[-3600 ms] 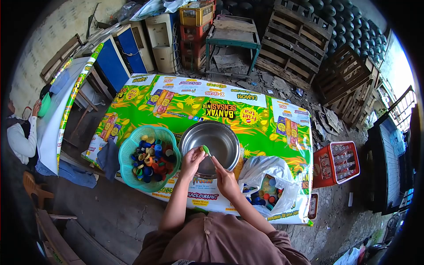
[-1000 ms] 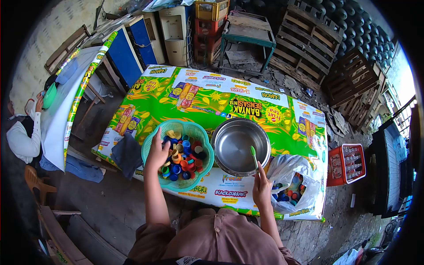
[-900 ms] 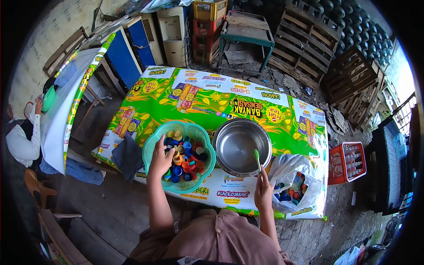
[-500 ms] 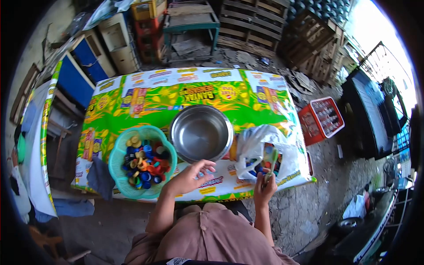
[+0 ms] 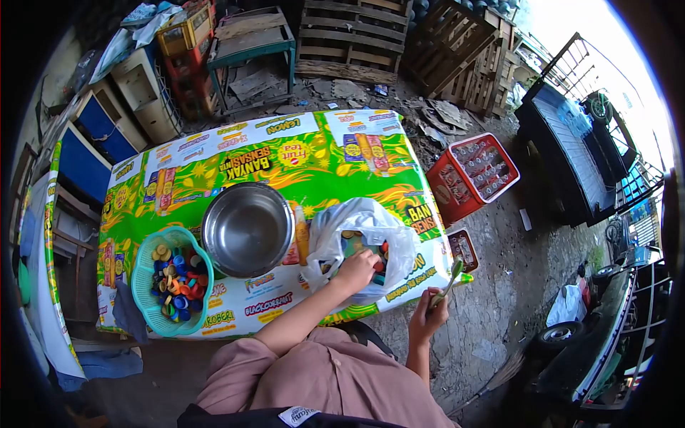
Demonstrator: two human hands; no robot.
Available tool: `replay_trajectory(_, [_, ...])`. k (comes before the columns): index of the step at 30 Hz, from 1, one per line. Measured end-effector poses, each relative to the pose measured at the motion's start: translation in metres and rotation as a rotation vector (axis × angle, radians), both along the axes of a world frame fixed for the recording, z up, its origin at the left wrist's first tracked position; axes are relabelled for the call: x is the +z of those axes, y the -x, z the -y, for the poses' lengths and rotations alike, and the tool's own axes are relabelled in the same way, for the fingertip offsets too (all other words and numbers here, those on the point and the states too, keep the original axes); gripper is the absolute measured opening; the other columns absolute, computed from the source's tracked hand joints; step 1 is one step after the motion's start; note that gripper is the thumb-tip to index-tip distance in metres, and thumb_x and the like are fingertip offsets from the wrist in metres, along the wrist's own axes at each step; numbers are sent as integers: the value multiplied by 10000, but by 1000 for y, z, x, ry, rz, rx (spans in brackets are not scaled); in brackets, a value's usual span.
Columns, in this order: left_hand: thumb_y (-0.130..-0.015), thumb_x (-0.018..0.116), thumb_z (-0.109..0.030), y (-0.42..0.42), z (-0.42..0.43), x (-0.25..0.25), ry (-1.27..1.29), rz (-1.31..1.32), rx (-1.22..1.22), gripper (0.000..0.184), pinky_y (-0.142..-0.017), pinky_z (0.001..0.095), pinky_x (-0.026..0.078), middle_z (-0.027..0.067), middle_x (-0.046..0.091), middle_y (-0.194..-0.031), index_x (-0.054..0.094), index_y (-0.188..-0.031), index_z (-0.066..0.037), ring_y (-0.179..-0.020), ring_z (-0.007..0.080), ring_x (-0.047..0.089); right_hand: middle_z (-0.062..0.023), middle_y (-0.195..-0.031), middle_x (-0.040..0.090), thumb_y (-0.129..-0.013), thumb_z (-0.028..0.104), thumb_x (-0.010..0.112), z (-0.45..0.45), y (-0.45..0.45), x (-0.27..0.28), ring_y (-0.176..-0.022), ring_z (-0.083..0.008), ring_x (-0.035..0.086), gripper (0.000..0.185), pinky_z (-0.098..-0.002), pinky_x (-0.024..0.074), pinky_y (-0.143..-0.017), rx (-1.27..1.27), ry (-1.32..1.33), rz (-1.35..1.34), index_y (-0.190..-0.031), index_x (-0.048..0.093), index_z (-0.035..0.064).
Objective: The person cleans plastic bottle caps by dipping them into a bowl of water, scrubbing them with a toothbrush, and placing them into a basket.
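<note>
My left hand (image 5: 357, 269) reaches into the mouth of a white plastic bag (image 5: 332, 228) that holds colourful bottle caps. Its fingers are bent together at the caps; whatever they pinch is hidden. To the right of the bag, off the table's front edge, my right hand (image 5: 427, 315) is closed around a slender green tool (image 5: 455, 274), whose exact kind I cannot make out. A steel bowl (image 5: 247, 232) stands left of the bag with nothing inside. Further left, a turquoise plastic basket (image 5: 145, 267) contains more bottle caps (image 5: 184, 282) of several colours.
A printed green and white cover lies over the table (image 5: 314, 167). Past its right edge stand a red crate (image 5: 457, 189) of bottles and a smaller crate (image 5: 464, 250). Wooden pallets (image 5: 353, 39) lean behind. A grey cloth (image 5: 128, 312) hangs near the basket.
My left hand has moved from beside the steel bowl into the plastic bag. My right hand has drawn away from the bag to the right, still holding the green tool. The view has shifted rightward.
</note>
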State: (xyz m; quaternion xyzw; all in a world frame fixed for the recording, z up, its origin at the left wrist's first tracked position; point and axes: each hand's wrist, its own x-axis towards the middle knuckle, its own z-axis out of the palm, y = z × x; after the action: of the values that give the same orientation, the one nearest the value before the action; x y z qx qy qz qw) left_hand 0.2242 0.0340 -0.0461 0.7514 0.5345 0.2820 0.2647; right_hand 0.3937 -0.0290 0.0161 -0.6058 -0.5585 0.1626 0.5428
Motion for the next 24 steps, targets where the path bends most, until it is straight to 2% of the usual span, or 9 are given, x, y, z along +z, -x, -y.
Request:
replay_trajectory(3, [-692,595,-91,-15,-11,-14,8,-178,-7,186,-805,389,423,120,534,-902,567,-873,-60,-923,292,517,-28,-652,502,-829,31,524,-4,-15,0,-599,-65,439,50,-214,360,-524,29,-12,24,-832,519,-19])
replay_trajectory(5, [-684,602,-81,-18,-13,-17,-17,-212,-24,220,-799,383,435,120,535,-909,565,-899,-57,-908,291,527,-41,-548,474,-807,26,550,-8,-23,-5,-464,-86,439,29,-236,355,-442,26,-58,59,-836,546,26])
replay_trajectory(9, [-685,611,-84,-19,-18,-21,15,-253,-37,263,-789,384,447,120,538,-927,559,-941,-52,-887,304,537,-37,-535,463,-806,23,549,-10,-29,-9,-441,-79,414,32,-235,332,-424,62,-53,62,-836,546,34])
replay_trajectory(12, [-693,628,-50,-12,-12,-12,4,-88,38,247,-712,356,489,119,565,-900,551,-926,-20,-832,257,585,-33,-560,476,-789,19,570,-9,-29,-9,-439,-59,377,89,-226,297,-412,140,95,56,-877,557,21])
replay_trajectory(14, [-733,641,-62,-2,-4,0,302,526,140,248,-704,293,495,96,596,-891,533,-951,-14,-795,192,611,-35,-591,498,-781,24,582,-12,-18,-5,-450,-63,389,133,-226,306,-420,183,156,1,-912,562,14])
replay_trajectory(15, [-733,641,-62,2,2,7,303,525,144,248,-704,293,495,96,596,-891,533,-951,-14,-795,192,611,-37,-622,519,-773,30,595,-14,-10,-4,-461,-67,400,178,-226,316,-427,224,217,-55,-947,567,7])
replay_trajectory(17, [-768,636,-59,9,15,21,309,771,194,231,-733,237,475,72,598,-901,524,-964,-10,-826,105,593,-55,-725,588,-777,77,614,-21,4,-11,-536,-93,470,234,-233,399,-508,354,272,-88,-987,569,-16])
replay_trajectory(19, [-773,628,-53,14,24,32,277,759,175,242,-741,244,482,70,601,-904,520,-986,-16,-841,126,597,-44,-717,581,-800,107,603,-27,16,-18,-572,-74,467,250,-236,411,-532,473,429,-208,-1013,563,-19])
replay_trajectory(24, [-744,644,-36,19,33,45,-32,547,92,263,-733,270,502,99,565,-999,525,-977,-15,-873,179,601,45,-721,543,-849,170,557,-38,37,-19,-549,-4,377,296,-165,292,-453,609,607,-444,-1093,541,4])
